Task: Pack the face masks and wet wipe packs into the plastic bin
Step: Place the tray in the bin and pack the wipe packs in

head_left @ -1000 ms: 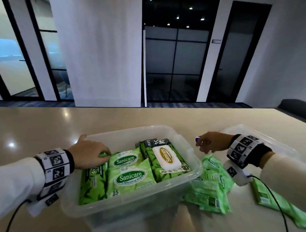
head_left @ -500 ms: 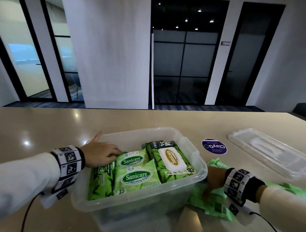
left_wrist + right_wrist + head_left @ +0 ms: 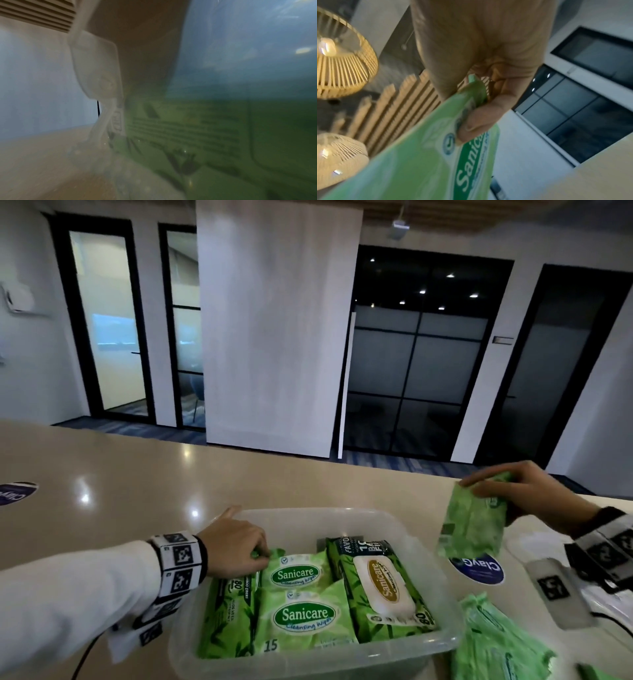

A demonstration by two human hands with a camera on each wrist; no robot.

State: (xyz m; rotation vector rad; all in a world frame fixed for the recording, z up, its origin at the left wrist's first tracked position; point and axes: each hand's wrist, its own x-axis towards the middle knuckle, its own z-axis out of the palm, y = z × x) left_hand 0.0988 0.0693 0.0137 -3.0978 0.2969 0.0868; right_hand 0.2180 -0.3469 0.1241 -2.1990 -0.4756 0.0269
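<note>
A clear plastic bin (image 3: 390, 525) stands on the table with several green wet wipe packs (image 3: 303, 616) lying in it. My left hand (image 3: 236, 546) reaches over the bin's left rim, fingers curled on the top edge of a dark green pack (image 3: 227, 618) standing at the left; that pack (image 3: 197, 142) shows blurred through the bin wall in the left wrist view. My right hand (image 3: 503, 484) is raised to the right of the bin and pinches a light green wipe pack (image 3: 474, 523) by its top, hanging upright. The thumb (image 3: 476, 124) presses on that pack (image 3: 423, 162).
More green packs (image 3: 496, 642) lie heaped on the table right of the bin. A round dark sticker (image 3: 479, 568) sits behind them and another sticker (image 3: 15, 493) at far left. The bin's clear lid (image 3: 534, 542) lies at the right, mostly behind my right wrist.
My right hand went down to the heap beside the bin, took hold of a light green pack and lifted it up to the right of the bin. The left hand stayed on the dark pack.
</note>
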